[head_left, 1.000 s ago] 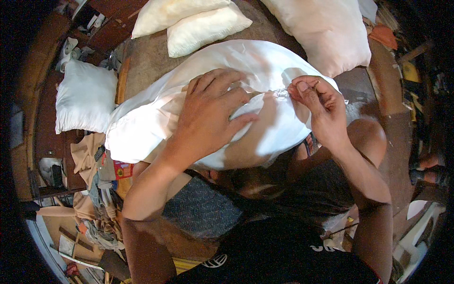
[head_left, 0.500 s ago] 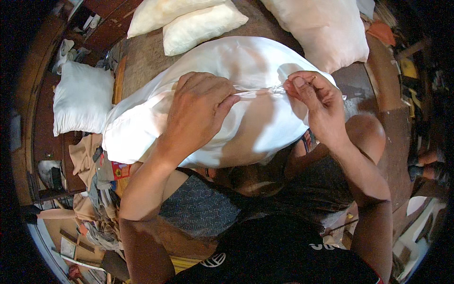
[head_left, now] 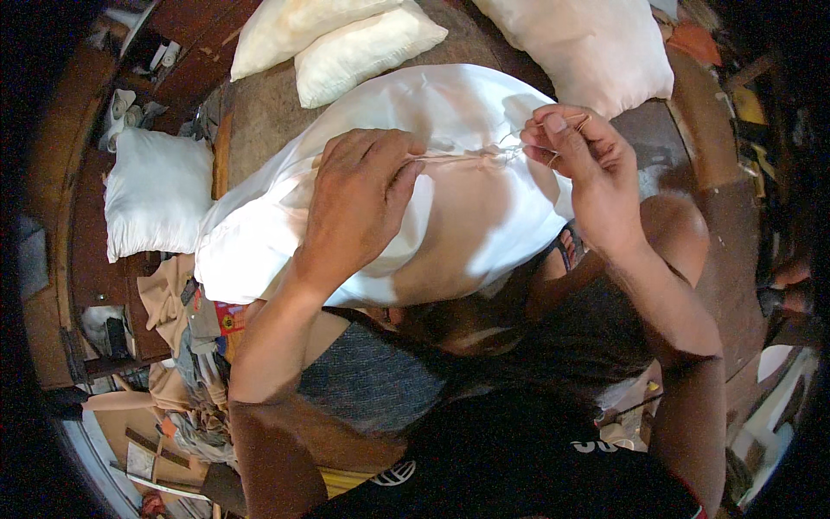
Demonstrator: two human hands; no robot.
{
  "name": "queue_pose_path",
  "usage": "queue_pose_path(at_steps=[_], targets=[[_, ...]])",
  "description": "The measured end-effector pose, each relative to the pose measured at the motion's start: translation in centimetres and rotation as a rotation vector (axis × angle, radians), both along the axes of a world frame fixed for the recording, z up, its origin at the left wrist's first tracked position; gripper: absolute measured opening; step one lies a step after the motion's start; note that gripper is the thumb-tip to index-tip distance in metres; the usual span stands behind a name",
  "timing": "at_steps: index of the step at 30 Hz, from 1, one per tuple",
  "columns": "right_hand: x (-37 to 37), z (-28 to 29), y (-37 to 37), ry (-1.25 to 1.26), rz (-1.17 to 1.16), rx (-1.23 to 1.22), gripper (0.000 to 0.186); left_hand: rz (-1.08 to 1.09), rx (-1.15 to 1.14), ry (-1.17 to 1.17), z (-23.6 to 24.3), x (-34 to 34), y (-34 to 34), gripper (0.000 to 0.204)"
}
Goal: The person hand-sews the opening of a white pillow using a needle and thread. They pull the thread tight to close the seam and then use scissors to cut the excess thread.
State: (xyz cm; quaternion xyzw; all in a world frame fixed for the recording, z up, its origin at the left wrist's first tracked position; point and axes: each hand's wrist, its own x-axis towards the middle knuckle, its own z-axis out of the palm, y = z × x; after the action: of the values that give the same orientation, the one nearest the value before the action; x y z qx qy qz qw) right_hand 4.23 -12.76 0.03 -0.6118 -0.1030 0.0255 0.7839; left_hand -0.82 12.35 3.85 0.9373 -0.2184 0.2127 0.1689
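Observation:
A large stuffed white pillow (head_left: 471, 246) lies across the front of my legs, with a pinched seam running along its top. My left hand (head_left: 359, 195) grips the cloth at the left end of this seam between thumb and fingers. At the seam's right end, my right hand (head_left: 584, 160) is closed in a pinch just above the cloth. A thin thread (head_left: 581, 118) loops around its fingers; whether a needle is there too is too small to make out. Shadows of my hands fall on the white cloth.
Two cream pillows (head_left: 372, 54) lie at the far left on the wooden surface (head_left: 259, 121), and a bigger one (head_left: 596, 52) at the far right. A small white pillow (head_left: 160, 195) rests at the left, above crumpled clothes (head_left: 169, 290). Another person's foot (head_left: 791, 298) shows at the right edge.
My right hand has risen slightly up and away from the seam, with the thread loop showing more at its fingers. My left hand keeps its grip on the cloth. The view has shifted a little.

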Motion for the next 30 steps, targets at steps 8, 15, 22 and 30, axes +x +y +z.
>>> queue_pose_path(at_steps=[8,15,22,30], targets=[[2.9,1.3,-3.2,0.170,-0.160,0.223,0.028,0.030,-0.054,0.027,0.2,0.1,-0.7,0.020],[4.1,3.0,-6.2,0.039,-0.257,0.175,0.034,0.001,0.013,-0.006,0.1,-0.2,-0.9,0.023],[2.1,2.7,-3.4,0.046,-0.103,0.087,0.025,-0.008,0.013,-0.062,-0.5,0.2,-1.2,0.020],[0.9,2.5,-2.5,0.104,0.069,-0.097,0.019,-0.047,0.066,-0.089,-0.7,-0.3,-2.4,0.020]])
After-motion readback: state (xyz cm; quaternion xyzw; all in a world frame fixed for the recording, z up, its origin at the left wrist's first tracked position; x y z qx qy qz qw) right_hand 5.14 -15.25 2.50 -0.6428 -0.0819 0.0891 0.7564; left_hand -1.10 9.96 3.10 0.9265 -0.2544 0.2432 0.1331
